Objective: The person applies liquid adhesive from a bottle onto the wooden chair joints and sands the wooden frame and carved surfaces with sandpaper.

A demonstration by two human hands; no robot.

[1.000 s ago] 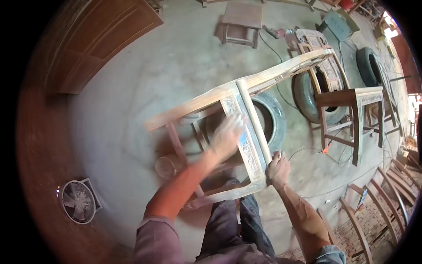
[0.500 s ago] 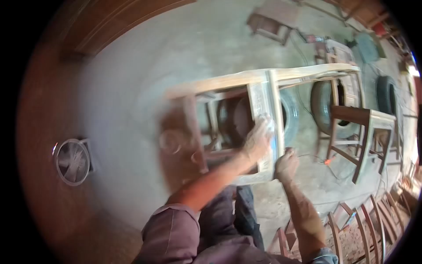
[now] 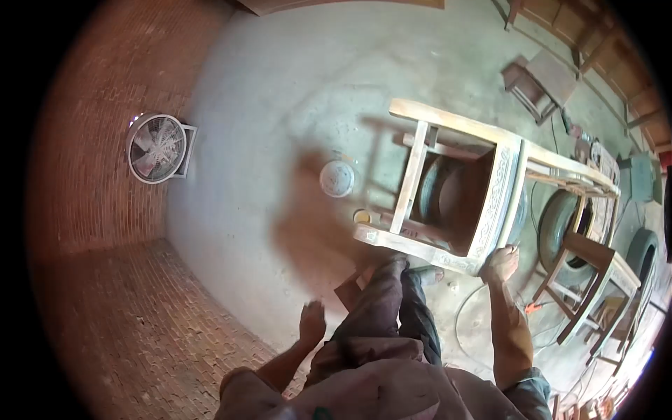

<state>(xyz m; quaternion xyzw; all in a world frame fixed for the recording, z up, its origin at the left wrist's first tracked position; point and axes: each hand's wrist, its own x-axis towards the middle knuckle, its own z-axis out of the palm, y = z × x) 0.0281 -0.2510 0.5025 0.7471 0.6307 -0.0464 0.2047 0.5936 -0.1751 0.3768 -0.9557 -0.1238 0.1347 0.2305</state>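
A pale wooden chair (image 3: 514, 198) lies tipped over in front of me, with a carved seat rail and its legs pointing left. My right hand (image 3: 502, 262) is closed around the near edge of the frame, where seat and back meet. My left hand (image 3: 313, 323) hangs low beside my leg, away from the chair. Its fingers look curled, in shadow; anything in them is hidden. Under the chair frame a tyre (image 3: 435, 187) shows in part.
A fan (image 3: 158, 149) stands by the brick wall at left. On the floor are a round white lid or tub (image 3: 337, 179) and a small yellowish cup (image 3: 362, 216). To the right are a brown stool (image 3: 589, 250), another tyre (image 3: 555, 222) and a cable with an orange connector (image 3: 533, 308).
My left hand has left the carved rail and dropped down to the left. My right hand remains on the frame. The view has swung left, showing more of the fan and brick wall.
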